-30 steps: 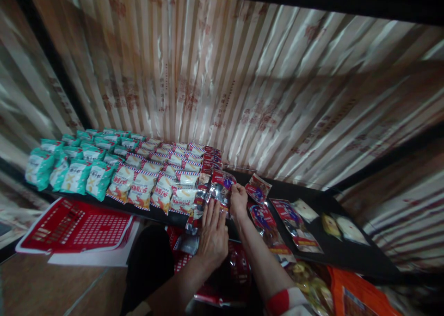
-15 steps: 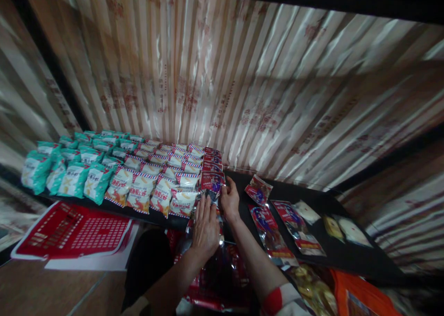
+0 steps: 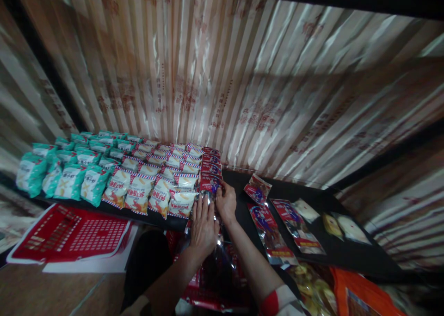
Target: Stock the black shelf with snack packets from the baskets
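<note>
As the flat black shelf (image 3: 347, 258) ends nearby, the shiny red plastic packet (image 3: 208, 182) at its row's front could slip off if the left grip (image 3: 204, 228), fingers flat on it, drags; whether the right grip (image 3: 226, 204) pinches, I can't tell.

The left hand (image 3: 205, 228) lies flat on the front of a row of dark red packs (image 3: 209, 182) on a black shelf (image 3: 354, 258), and the right hand (image 3: 227, 202) touches the row's right side. White bags (image 3: 140, 192) stand just left of the row, with green bags (image 3: 95, 185) past them. To the right, 3 loose red packs (image 3: 272, 235) lie on the shelf, and a red basket (image 3: 99, 235) sits low on the left.
</note>
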Demonstrator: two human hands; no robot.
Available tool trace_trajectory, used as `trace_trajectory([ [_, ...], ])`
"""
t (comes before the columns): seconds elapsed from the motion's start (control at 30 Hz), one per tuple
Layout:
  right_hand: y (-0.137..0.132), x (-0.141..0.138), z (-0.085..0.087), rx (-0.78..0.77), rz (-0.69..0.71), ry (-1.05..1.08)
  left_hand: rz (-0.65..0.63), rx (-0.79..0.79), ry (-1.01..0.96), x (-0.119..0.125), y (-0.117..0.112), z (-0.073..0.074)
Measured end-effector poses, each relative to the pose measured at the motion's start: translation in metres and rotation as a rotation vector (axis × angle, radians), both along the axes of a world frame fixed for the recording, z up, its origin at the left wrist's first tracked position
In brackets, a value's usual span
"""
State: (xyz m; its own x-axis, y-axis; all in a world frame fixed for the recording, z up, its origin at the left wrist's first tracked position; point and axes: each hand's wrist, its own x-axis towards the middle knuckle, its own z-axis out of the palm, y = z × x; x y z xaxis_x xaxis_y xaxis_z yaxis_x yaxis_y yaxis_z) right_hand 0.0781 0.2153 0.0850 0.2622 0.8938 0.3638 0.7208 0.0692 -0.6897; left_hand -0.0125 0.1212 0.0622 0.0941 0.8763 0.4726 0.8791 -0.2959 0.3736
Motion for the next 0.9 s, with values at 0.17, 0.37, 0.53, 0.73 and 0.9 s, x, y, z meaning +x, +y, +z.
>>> trace_trajectory([
  [0.17, 0.001, -0.002, 0.004, 0.089, 0.047, -0.231, 0.012, 0.005, 0.008, 0.001, 0.001, -0.003],
  [0.37, 0.009, -0.01, 0.012, 0.078, 0.265, -0.386, 0.036, -0.01, -0.033, 0.004, 0.006, -0.005],
  [0.53, 0.015, -0.016, 0.014, 0.029, 0.32, -0.445, 0.052, 0.003, -0.065, 0.004, 0.009, -0.011],
  [0.73, 0.019, -0.02, 0.022, -0.03, 0.38, -0.561, 0.063, 0.023, -0.075, 0.003, 0.01, -0.015],
  [0.9, 0.023, -0.02, 0.023, -0.087, 0.393, -0.614, 0.06, 0.018, -0.042, 0.003, 0.007, -0.011],
])
